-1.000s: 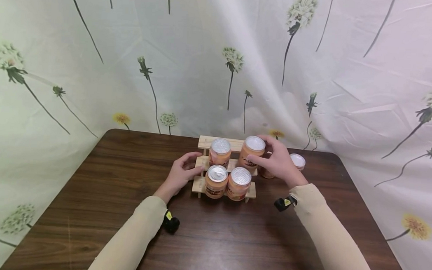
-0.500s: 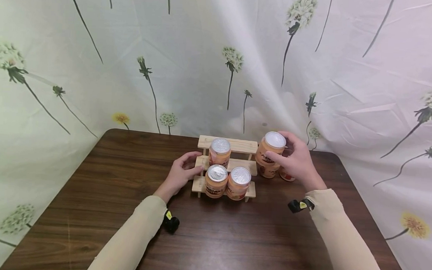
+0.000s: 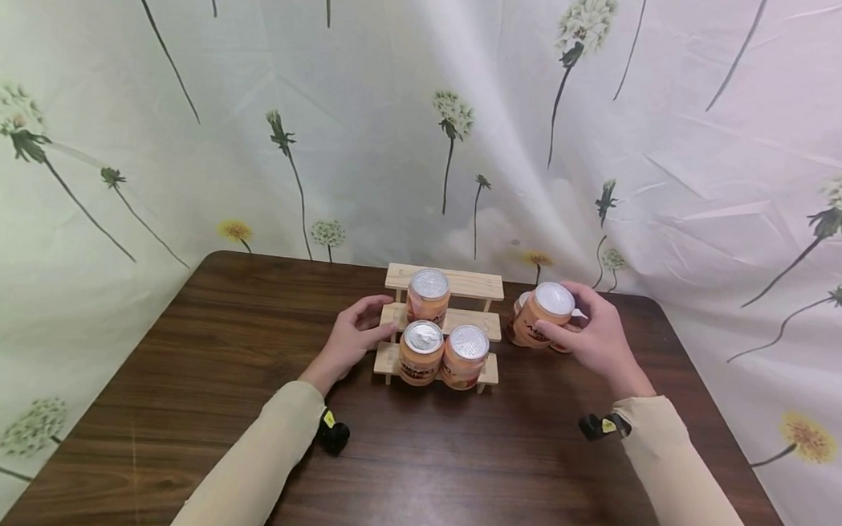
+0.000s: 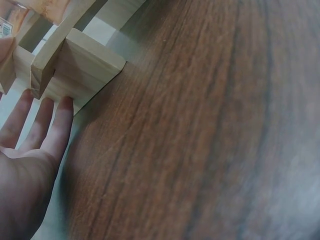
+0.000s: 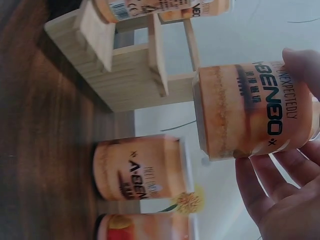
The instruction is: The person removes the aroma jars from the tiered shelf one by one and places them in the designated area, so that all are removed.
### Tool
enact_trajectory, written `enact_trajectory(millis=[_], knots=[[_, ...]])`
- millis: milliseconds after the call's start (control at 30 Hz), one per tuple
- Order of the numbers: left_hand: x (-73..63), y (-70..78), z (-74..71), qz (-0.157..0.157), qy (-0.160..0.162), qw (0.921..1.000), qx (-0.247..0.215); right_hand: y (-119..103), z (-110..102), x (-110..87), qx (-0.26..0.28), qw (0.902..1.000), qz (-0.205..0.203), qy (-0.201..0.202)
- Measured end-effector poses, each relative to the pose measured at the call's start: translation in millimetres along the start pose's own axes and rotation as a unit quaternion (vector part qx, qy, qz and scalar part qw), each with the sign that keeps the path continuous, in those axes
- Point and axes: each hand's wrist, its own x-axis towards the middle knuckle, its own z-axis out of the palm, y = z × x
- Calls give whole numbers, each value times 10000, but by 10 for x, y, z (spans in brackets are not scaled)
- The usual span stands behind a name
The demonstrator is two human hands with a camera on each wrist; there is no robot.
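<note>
My right hand [image 3: 598,330] grips an orange can [image 3: 544,315] with a silvery lid, thumb on one side and fingers on the other. In the right wrist view this can is raised off the table, higher than two similar cans [image 5: 140,170] standing there. My left hand [image 3: 350,335] touches the left end of a three-tier wooden rack [image 3: 475,324]; the left wrist view shows straight fingers [image 4: 57,125] against its side panel. One can [image 3: 428,297] stands on the middle tier. A can with a crinkled lid [image 3: 421,355] and another can [image 3: 466,358] stand side by side on the front tier.
The rack stands near the back edge of a dark wood-grain table [image 3: 408,471]. Behind it hangs a pale dandelion-print cloth [image 3: 371,131]. The standing cans right of the rack are partly covered by the held can and the right hand.
My right hand has carried its can off the rack's middle tier, to the right, over the cans standing beside the rack. My left hand and the rack have stayed put.
</note>
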Motion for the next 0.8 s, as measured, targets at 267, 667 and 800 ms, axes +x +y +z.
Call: enact_trajectory(millis=[267, 667, 800], knots=[[-6, 12, 5, 11, 0, 10000, -3, 96, 37, -173, 130, 9998, 32, -152], [-10, 19, 3, -83, 17, 10000, 29, 300, 90, -373, 8, 9991, 292, -316], [-16, 20, 0, -123, -19, 9999, -19, 348, 119, -423, -247, 9983, 377, -361]])
